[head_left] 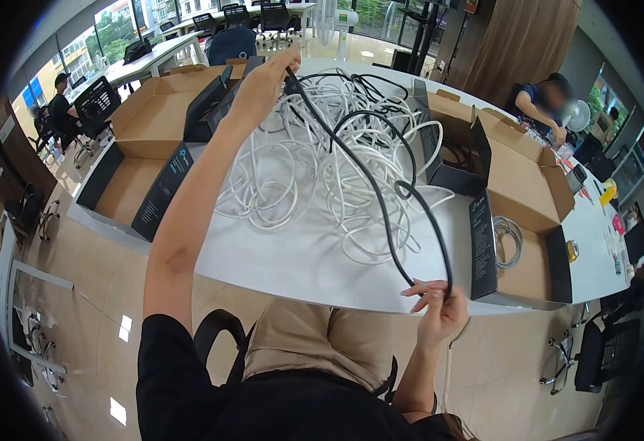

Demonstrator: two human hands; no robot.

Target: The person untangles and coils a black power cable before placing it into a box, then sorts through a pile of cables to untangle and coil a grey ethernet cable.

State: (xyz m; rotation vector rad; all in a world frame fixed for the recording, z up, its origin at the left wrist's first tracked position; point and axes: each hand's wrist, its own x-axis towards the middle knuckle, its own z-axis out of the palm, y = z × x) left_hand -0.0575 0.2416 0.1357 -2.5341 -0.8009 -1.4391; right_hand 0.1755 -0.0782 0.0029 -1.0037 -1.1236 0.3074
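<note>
Left hand [263,84], right hand [436,301], each grip clamped on black cable [367,178], white cables [278,176] tangled beneath, boxes [524,184] flanking

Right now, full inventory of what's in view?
black cable: one, black, strung over the pile between both hands
white cables: many, white, tangled pile mid-table
table: one, white, under everything
left box: one, brown, open, left of pile
right box: one, brown, open, right of pile
coiled cable: one, pale, inside the right box
office chair: one, black, far left
seated person: one, dark top, far right of the table
left hand: gripping the black cable at the far side
right hand: pinching its loop at the near edge
</note>
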